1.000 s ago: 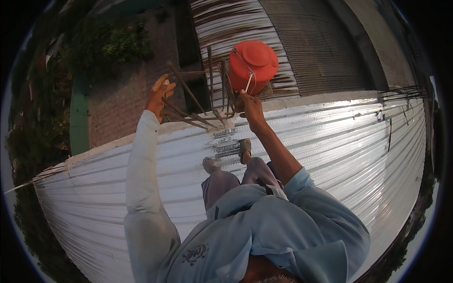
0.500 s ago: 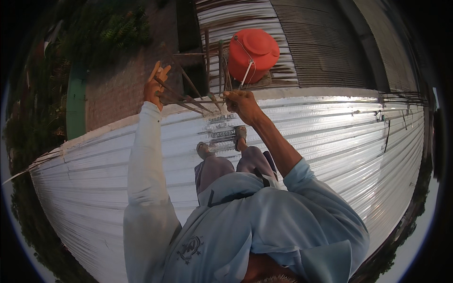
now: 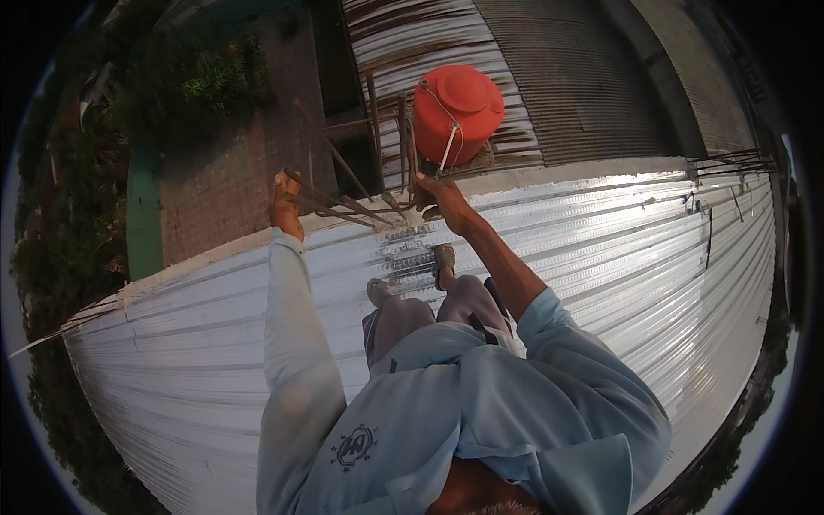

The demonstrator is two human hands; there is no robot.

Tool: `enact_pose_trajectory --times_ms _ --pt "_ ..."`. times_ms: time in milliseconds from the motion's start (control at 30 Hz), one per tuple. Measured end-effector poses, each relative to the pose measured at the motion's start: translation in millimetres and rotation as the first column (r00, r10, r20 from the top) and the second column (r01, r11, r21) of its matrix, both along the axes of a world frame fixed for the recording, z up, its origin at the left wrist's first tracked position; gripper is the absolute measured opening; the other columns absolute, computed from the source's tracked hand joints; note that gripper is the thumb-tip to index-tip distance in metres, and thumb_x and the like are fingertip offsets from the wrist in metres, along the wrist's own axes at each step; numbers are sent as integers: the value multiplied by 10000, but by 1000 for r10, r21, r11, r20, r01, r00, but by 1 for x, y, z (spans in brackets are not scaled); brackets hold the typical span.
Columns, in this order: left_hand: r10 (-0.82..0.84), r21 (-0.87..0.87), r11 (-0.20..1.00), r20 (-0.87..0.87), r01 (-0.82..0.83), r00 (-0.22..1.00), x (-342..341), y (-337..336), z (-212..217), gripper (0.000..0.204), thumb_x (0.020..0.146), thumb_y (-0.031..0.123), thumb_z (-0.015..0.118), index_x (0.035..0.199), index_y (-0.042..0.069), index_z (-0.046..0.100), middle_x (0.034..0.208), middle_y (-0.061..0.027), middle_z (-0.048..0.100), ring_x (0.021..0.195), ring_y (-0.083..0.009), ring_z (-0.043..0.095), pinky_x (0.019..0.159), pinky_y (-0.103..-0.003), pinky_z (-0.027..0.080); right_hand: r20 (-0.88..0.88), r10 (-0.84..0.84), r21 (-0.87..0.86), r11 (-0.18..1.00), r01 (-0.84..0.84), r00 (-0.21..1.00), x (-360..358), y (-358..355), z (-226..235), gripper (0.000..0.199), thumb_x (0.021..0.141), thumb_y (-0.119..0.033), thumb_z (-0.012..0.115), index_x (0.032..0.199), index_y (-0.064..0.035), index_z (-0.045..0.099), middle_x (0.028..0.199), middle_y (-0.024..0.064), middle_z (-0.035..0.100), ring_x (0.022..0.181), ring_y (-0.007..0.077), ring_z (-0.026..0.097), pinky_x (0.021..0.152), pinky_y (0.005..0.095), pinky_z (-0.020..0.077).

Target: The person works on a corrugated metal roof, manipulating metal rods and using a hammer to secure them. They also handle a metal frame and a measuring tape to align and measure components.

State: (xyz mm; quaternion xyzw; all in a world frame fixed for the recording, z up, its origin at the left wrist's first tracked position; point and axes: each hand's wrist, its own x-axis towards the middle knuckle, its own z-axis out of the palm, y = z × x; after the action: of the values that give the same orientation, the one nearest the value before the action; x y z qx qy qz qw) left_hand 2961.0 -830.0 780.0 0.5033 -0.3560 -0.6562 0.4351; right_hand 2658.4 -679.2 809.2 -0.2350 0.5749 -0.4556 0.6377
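Rusty metal rods (image 3: 336, 155) rise from the concrete edge of the roof and spread outward in front of me. On the left, my left hand (image 3: 287, 206) has its fingers closed round the end of one rod. My right hand (image 3: 442, 204) is closed on another rod (image 3: 410, 163), just below the red tank; its fingertips are partly hidden. A red, round water tank (image 3: 459, 116) with a lid stands beyond that hand. A thin white pipe (image 3: 448, 146) runs down the tank's side.
I stand on a shiny corrugated metal roof (image 3: 592, 283), both sandalled feet (image 3: 444, 266) close to its concrete edge (image 3: 558, 174). Past the edge, a brick-paved yard (image 3: 215, 189) lies far below on the left. Lower corrugated roofs (image 3: 558, 77) and loose rods (image 3: 734, 167) are at the right.
My left hand's raised, spread fingers have closed round the rod, and the hand sits lower. My right hand has shifted slightly down at the rods. The whole view has tilted a little.
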Motion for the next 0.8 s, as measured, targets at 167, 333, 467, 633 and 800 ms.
enact_pose_trajectory --times_ms 167,333,467,633,800 --pt "-236 177 957 22 229 971 -23 -29 -15 686 978 525 543 1489 94 388 1386 -162 545 1275 -252 527 1121 -403 321 -300 123 -66 987 -149 946 -3 -9 3 389 979 -369 619 816 -17 658 663 13 569 607 95 522 565 272 446" --pt "-342 24 938 229 346 911 -22 -50 -36 745 919 589 586 1441 78 441 1344 -135 594 1261 -286 540 1137 -523 276 -310 67 -147 982 -118 948 12 -6 -14 400 981 -325 619 760 8 647 589 15 538 550 94 496 519 296 399" --pt "-251 -78 955 297 285 921 -23 -28 -58 727 930 583 570 1441 83 442 1334 -135 601 1266 -291 538 1138 -528 274 -254 17 -43 999 -29 967 25 26 -68 385 989 -329 612 794 -2 668 609 9 543 551 90 499 507 285 413" --pt "-14 -43 999 50 16 999 -15 -13 -96 705 944 577 550 1441 89 443 1322 -134 609 1272 -297 534 1140 -534 270 -160 98 10 995 -98 982 3 -6 -84 507 985 -426 581 898 60 695 693 84 623 606 164 595 544 324 518" --pt "248 240 941 -8 -239 969 3 5 -90 664 971 551 513 1447 94 440 1322 -135 614 1293 -306 521 1140 -541 266 -217 -96 -23 995 94 971 -21 10 -84 597 952 -508 589 1004 81 672 751 108 646 649 183 628 546 318 525"
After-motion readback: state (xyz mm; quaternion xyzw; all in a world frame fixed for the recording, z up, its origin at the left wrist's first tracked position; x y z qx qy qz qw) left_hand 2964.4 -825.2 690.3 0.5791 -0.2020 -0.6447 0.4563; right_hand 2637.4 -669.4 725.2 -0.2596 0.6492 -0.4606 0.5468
